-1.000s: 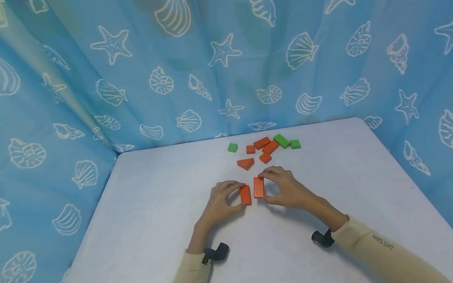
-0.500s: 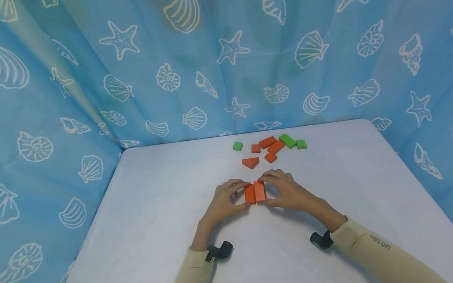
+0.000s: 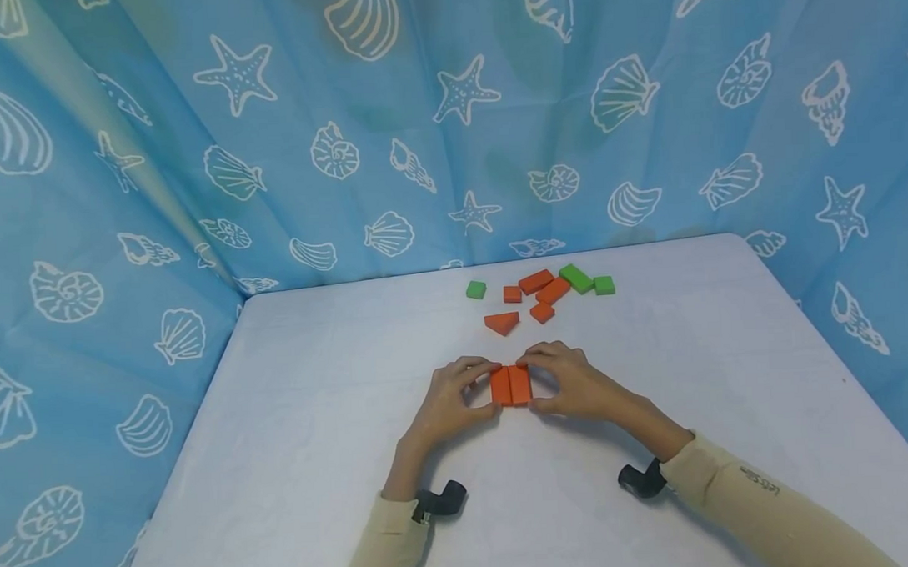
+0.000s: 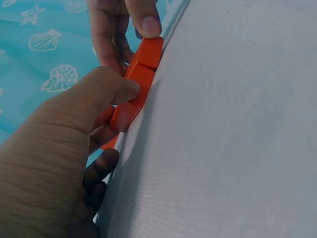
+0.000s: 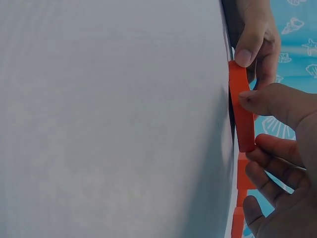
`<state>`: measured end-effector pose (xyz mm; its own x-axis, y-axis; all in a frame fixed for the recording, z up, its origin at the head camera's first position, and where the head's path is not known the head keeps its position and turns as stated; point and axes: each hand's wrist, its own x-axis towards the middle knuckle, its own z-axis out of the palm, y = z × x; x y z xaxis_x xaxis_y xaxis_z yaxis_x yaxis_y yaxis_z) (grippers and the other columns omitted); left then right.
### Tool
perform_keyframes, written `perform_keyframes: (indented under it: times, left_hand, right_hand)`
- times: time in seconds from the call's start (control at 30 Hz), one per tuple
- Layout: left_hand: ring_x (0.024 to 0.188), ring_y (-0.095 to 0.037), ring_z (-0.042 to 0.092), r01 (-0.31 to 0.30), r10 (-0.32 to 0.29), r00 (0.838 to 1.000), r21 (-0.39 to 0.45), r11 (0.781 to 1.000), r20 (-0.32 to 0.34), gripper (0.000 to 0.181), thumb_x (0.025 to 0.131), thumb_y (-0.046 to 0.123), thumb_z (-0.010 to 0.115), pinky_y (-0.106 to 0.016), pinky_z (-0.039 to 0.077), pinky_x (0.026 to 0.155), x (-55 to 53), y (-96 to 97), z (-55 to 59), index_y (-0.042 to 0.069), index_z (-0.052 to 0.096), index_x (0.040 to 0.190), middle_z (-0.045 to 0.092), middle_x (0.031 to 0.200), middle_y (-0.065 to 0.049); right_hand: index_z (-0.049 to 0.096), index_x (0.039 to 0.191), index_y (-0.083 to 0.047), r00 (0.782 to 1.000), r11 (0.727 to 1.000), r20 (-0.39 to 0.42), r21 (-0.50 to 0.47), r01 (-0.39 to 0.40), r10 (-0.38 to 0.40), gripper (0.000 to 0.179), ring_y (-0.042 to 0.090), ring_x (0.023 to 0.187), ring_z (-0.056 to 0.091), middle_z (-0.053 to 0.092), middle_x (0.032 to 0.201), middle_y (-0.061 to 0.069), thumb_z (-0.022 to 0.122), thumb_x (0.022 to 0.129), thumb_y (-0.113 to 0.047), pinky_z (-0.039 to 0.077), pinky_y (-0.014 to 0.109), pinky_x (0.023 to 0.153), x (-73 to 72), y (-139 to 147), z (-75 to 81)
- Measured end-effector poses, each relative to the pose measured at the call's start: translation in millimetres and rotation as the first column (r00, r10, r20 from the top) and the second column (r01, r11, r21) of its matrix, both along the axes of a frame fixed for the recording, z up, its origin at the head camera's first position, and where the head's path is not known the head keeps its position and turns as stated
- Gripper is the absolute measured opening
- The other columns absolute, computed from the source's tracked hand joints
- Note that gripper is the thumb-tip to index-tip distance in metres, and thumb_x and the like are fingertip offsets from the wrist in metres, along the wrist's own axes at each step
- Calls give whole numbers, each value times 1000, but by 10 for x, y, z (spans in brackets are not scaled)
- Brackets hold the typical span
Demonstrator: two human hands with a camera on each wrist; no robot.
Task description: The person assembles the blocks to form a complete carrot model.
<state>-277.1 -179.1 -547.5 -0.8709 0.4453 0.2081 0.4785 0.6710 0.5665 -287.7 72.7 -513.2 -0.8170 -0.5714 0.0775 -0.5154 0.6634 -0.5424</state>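
Two red-orange rectangular blocks lie side by side on the white table, their long sides meeting in a thin seam. My left hand (image 3: 452,396) pinches the left block (image 3: 500,387) by its two short ends, thumb at the near end and fingers at the far one. The right block (image 3: 521,385) is pinched the same way by my right hand (image 3: 570,381). In the left wrist view, the left thumb presses on the end of the left block (image 4: 133,99), with the other block (image 4: 150,53) right against it. The right wrist view shows the right thumb on its block (image 5: 242,121).
Beyond the hands lie a red triangular block (image 3: 503,323), several red blocks (image 3: 536,281) and a few green ones (image 3: 576,278), with one green cube (image 3: 476,289) apart on the left. A blue shell-patterned curtain (image 3: 389,152) hangs behind the white table (image 3: 315,388).
The two blocks, apart a second ago, now meet side by side. The right block has come left and down, level with the left one. Both hands keep their pinch.
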Motion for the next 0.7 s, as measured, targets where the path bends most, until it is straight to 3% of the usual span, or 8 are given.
perform_keyframes:
  times: [0.47,0.7]
  left_hand:
    - [104,-11,55,4,-4,1000,17,1000,7,55,84,35,77,-44,36,102,-18,4,-13,26,62,136,56,134,7]
    - [106,-11,55,-3,3,1000,19,1000,18,55,85,37,77,-43,36,101,-13,-3,-30,26,62,136,56,134,6]
  right_hand:
    - [60,137,-13,1000,999,18,30,14,-15,62,31,129,43,53,138,10,83,81,-28,35,60,103,-10,14,-12]
    - [59,135,-7,992,993,-44,0,118,-118,58,33,127,45,55,135,13,78,86,-32,35,61,101,-182,68,76]
